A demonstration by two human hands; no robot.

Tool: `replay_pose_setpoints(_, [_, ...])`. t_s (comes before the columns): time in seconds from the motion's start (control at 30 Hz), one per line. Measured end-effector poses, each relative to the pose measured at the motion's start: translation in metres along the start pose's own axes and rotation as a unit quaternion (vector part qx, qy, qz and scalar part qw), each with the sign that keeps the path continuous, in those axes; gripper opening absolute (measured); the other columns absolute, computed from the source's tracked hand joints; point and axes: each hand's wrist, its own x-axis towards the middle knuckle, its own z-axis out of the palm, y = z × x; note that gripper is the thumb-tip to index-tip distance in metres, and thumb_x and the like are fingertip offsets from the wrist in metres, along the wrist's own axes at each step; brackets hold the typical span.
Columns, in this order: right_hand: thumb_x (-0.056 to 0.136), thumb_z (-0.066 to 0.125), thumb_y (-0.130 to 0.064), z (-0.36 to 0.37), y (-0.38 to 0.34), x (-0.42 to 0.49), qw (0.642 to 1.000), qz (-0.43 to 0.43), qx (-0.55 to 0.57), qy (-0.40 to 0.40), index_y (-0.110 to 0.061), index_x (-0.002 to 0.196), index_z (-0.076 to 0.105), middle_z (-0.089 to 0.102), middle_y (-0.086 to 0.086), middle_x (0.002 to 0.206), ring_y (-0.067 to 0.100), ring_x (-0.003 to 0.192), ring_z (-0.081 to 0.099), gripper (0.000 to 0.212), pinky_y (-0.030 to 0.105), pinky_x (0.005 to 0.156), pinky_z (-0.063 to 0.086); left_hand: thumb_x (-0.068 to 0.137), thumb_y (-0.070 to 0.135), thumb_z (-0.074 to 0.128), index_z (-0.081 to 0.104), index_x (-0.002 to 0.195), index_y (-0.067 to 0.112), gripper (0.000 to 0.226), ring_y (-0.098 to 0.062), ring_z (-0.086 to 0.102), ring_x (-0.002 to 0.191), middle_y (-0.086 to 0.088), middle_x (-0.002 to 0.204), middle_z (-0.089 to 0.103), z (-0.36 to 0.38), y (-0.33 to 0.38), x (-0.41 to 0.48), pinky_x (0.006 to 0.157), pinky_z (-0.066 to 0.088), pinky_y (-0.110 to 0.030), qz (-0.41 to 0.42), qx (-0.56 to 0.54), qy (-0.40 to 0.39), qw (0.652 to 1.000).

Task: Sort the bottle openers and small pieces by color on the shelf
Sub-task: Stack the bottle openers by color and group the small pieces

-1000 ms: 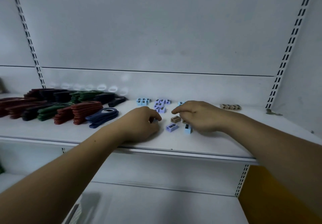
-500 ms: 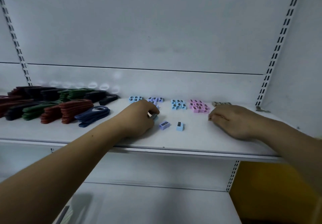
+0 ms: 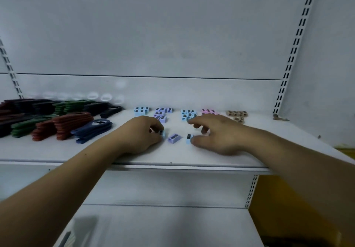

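Left grip (image 3: 142, 133) curls over a pale blue piece (image 3: 162, 132), only a corner peeking out past the fingers. Right grip (image 3: 217, 133) blocks the front of the pink pieces (image 3: 208, 110). Its thumb meets or just misses a second blue piece (image 3: 188, 138), can't tell which. Far left, the dark bottle opener stacks (image 3: 7, 112) are cut by the frame edge. By the right upright, a small brownish scrap (image 3: 279, 117) is too blurred to name. Bottom left, a grey shape (image 3: 76, 231), blurred and cut off.

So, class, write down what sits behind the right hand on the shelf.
Behind the right hand sit a cluster of light blue pieces and a row of pink pieces. The hand covers the pink group's near side, so its full extent is hidden.
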Motion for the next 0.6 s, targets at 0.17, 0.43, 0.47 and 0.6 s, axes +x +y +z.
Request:
replay_pose_setpoints(0.17, [0.090, 0.058, -0.043, 0.011, -0.020, 0.008, 0.999, -0.032, -0.019, 0.001, -0.031, 0.123, 0.060, 0.058, -0.010, 0.121, 0.005, 0.094, 0.049, 0.035, 0.019, 0.080, 0.037, 0.091, 0.032, 0.060, 0.058, 0.124, 0.031, 0.034, -0.007, 0.054, 0.097, 0.015, 0.105, 0.055, -0.008, 0.000, -0.015, 0.081, 0.034, -0.016, 0.009, -0.018, -0.026, 0.999])
replay_pose_setpoints(0.43, [0.087, 0.060, -0.049, 0.023, -0.039, 0.021, 0.997, -0.038, -0.034, 0.053, -0.027, 0.109, 0.063, 0.055, -0.007, 0.109, 0.013, 0.103, 0.051, 0.031, 0.027, 0.086, 0.041, 0.093, 0.027, 0.055, 0.065, 0.118, 0.023, 0.027, -0.011, 0.053, 0.100, 0.008, 0.118, 0.059, -0.006, 0.006, -0.015, 0.086, 0.039, -0.022, 0.032, 0.020, -0.030, 0.999])
replay_pose_setpoints(0.47, [0.088, 0.059, -0.045, 0.023, -0.039, 0.025, 0.997, -0.033, -0.030, 0.056, -0.026, 0.107, 0.064, 0.058, -0.006, 0.110, 0.014, 0.104, 0.052, 0.027, 0.027, 0.087, 0.042, 0.093, 0.027, 0.055, 0.065, 0.116, 0.021, 0.026, -0.012, 0.054, 0.100, 0.007, 0.116, 0.060, -0.007, 0.005, -0.016, 0.086, 0.040, -0.022, 0.031, 0.025, -0.025, 0.999])
replay_pose_setpoints(0.6, [0.089, 0.059, -0.030, 0.021, -0.044, 0.042, 0.998, -0.011, -0.017, 0.053, -0.026, 0.104, 0.067, 0.062, -0.006, 0.113, 0.014, 0.100, 0.053, 0.017, 0.025, 0.083, 0.043, 0.091, 0.024, 0.056, 0.067, 0.112, 0.018, 0.024, -0.014, 0.053, 0.096, 0.007, 0.107, 0.060, -0.011, -0.003, -0.019, 0.082, 0.040, -0.022, 0.016, 0.020, -0.010, 1.000])
